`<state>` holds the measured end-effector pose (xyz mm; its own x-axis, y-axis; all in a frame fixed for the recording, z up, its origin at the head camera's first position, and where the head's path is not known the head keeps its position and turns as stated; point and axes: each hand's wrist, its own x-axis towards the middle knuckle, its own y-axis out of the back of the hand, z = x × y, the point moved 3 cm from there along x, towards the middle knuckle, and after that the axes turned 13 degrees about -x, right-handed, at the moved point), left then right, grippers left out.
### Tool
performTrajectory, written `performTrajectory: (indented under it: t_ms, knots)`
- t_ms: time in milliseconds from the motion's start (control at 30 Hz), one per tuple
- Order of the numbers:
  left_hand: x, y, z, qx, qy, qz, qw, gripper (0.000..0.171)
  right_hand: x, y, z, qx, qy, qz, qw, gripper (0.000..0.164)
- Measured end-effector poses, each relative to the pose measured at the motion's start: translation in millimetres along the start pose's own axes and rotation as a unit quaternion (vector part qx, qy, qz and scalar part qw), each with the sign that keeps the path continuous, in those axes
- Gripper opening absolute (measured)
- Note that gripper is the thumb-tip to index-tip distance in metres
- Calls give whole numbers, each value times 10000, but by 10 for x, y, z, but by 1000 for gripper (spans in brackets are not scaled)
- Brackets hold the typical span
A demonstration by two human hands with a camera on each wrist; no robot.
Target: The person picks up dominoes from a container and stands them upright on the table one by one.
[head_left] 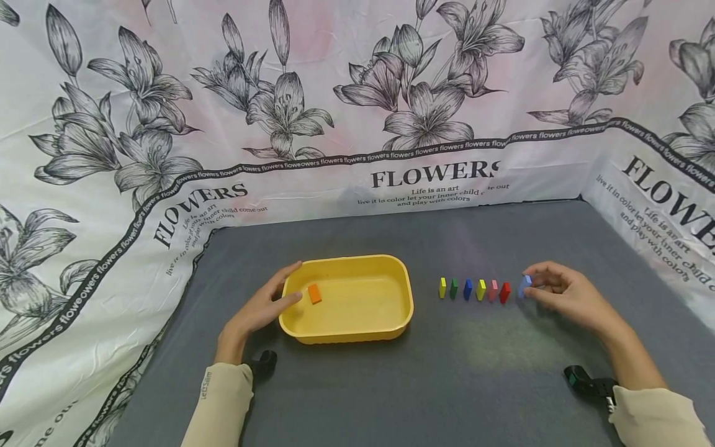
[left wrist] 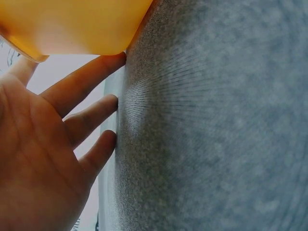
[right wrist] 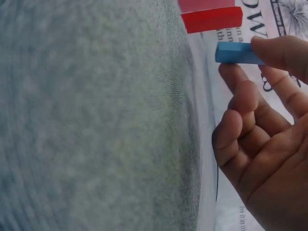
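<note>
At the right end of a row, my right hand (head_left: 570,295) pinches a light blue domino block (head_left: 524,286) between thumb and fingers. The block (right wrist: 236,53) stands upright, a small gap from the red domino block (head_left: 505,292). In the right wrist view the other fingers are curled below the block. My left hand (head_left: 259,310) rests on the left end of a yellow plastic bin (head_left: 357,336), its thumb reaching over the rim. Seen from the left wrist, that hand's fingers (left wrist: 79,84) are spread and fairly straight beside the bin's wall. One orange block (head_left: 314,293) lies inside the bin.
Left of the red block stand a pink block (head_left: 493,290), a yellow block (head_left: 481,290), a dark blue block (head_left: 467,289), a green block (head_left: 454,288) and another yellow block (head_left: 442,287). A flower-printed cloth (head_left: 313,186) borders the dark grey table (head_left: 424,391).
</note>
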<state>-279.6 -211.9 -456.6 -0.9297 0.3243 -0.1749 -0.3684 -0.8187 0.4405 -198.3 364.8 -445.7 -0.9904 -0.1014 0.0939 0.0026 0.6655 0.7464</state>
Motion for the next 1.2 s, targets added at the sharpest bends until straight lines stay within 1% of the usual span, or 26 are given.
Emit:
performTrajectory:
  t_ms: [133,300,467,667,933,1200]
  knots:
    - [-1,3,1,-37,-44,-24,10000,70,6,-29,3,-72,-24,-204,9998,32]
    - [0,9,0,-73,-19,-34,10000,70,9,-57,-33,-124,28,-409,9991,31]
    - [-8,7,9,-94,-5,-45,9999,70,10,-77,-54,-155,101,-490,9986,29]
    - [-12,6,12,-122,-46,-49,9999,70,21,-90,-52,-210,2,-578,9981,30]
    - [5,4,-13,-85,-37,-19,10000,69,31,-102,-40,-240,38,-494,9985,33]
    - [-6,4,-1,-113,-34,-32,9999,69,11,-93,-29,-353,187,-349,9986,30]
